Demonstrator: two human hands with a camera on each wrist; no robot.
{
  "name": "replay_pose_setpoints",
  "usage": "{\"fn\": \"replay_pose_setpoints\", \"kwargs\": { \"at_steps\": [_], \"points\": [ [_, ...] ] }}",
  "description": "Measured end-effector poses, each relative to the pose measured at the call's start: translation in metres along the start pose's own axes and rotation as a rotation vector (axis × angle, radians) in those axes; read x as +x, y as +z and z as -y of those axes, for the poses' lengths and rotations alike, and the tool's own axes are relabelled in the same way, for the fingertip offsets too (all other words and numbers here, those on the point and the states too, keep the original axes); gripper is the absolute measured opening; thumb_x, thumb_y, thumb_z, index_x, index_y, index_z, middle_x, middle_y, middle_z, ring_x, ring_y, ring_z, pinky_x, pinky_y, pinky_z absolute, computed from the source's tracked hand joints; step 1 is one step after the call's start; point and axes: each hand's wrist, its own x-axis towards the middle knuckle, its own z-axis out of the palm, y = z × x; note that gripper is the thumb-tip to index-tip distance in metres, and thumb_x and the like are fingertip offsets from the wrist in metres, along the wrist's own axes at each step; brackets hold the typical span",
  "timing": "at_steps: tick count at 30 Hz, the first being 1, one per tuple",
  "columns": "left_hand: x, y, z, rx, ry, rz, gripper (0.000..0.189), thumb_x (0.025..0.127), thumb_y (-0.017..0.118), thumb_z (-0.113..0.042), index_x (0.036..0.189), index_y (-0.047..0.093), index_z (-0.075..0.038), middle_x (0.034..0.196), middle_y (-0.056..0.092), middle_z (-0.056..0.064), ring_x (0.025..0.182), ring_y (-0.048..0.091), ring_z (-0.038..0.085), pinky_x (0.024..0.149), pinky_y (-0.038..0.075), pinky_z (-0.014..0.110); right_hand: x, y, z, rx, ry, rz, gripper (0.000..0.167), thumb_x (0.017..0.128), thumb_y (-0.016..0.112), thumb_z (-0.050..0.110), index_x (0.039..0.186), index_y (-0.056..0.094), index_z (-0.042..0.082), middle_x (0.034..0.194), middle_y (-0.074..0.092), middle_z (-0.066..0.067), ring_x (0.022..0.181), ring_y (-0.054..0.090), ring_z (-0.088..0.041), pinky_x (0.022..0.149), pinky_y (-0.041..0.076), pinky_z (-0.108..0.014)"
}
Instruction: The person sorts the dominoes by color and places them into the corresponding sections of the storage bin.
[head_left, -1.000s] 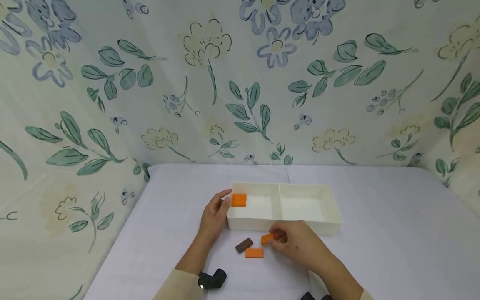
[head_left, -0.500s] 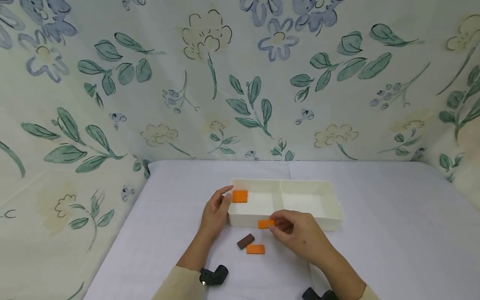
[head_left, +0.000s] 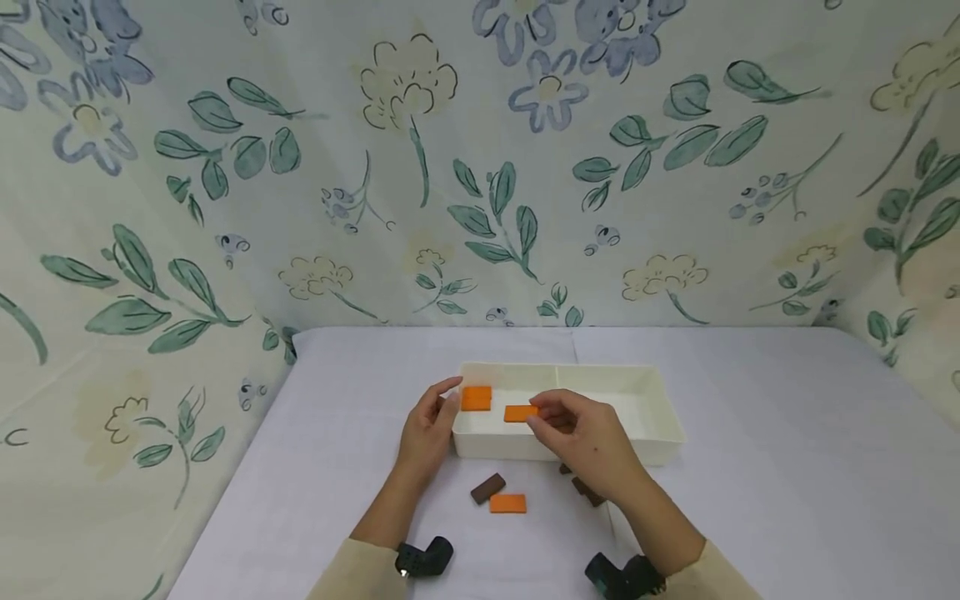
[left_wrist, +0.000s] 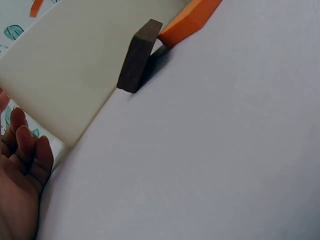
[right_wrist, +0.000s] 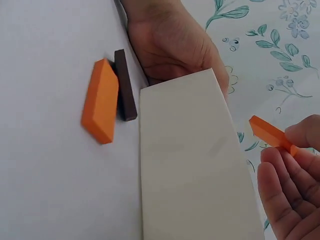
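Note:
A white two-compartment box (head_left: pixel 502 447) stands on the table. My left hand (head_left: pixel 426 431) rests against its left end, thumb and index finger near the rim; in the left wrist view its other fingers (left_wrist: pixel 44 152) bend loosely outside the wall. With thumb and fingertips, my right hand (head_left: pixel 585 429) pinches an orange block (head_left: pixel 517 413) over the left compartment. The right wrist view shows that block (right_wrist: pixel 270 134) above the rim. Other orange pieces (head_left: pixel 476 398) lie at that compartment's left end. Before the box lie a brown block (head_left: pixel 488 488) and another orange block (head_left: pixel 508 503).
More brown blocks (head_left: pixel 589 492) lie on the table under my right wrist, partly hidden by it. The right compartment (head_left: pixel 633 408) is partly covered by my right hand. White cloth covers the table (head_left: pixel 772 467); a flowered curtain (head_left: pixel 480 167) hangs behind it.
My right hand has lifted the orange block from the table over the box's front wall to above the left compartment. Brown blocks have come into view beneath my wrist. My left hand has stayed.

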Motion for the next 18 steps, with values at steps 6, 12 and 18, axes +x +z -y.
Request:
{"fn": "replay_pose_setpoints", "kwargs": {
  "at_steps": [6, 12, 18],
  "points": [
    [0.0, 0.001, 0.004, -0.024, 0.002, 0.014, 0.03, 0.103, 0.059, -0.037, 0.133, 0.066, -0.034, 0.085, 0.05, 0.0, 0.073, 0.049, 0.015, 0.061, 0.04, 0.021, 0.031, 0.024, 0.013, -0.066, 0.038, 0.062, 0.022, 0.089, 0.08, 0.017, 0.11, 0.075, 0.012, 0.092, 0.073, 0.001, 0.084, 0.067, -0.012, 0.075, 0.06, -0.027],
    [-0.001, 0.0, 0.005, -0.035, 0.027, 0.019, 0.029, 0.103, 0.06, -0.036, 0.131, 0.067, -0.032, 0.081, 0.05, -0.001, 0.07, 0.047, 0.013, 0.06, 0.039, 0.021, 0.062, 0.049, 0.008, -0.13, 0.016, 0.222, 0.018, 0.088, 0.079, 0.016, 0.104, 0.074, 0.008, 0.087, 0.069, 0.001, 0.078, 0.06, -0.014, 0.069, 0.054, -0.025],
    [0.001, -0.003, 0.002, -0.037, 0.045, 0.015, 0.029, 0.103, 0.06, -0.035, 0.131, 0.067, -0.032, 0.081, 0.051, -0.001, 0.07, 0.049, 0.012, 0.061, 0.039, 0.022, 0.076, 0.058, 0.004, -0.146, 0.026, 0.365, 0.014, 0.085, 0.08, 0.018, 0.091, 0.071, 0.01, 0.076, 0.064, 0.0, 0.068, 0.057, -0.015, 0.059, 0.047, -0.025]
  ]
}}
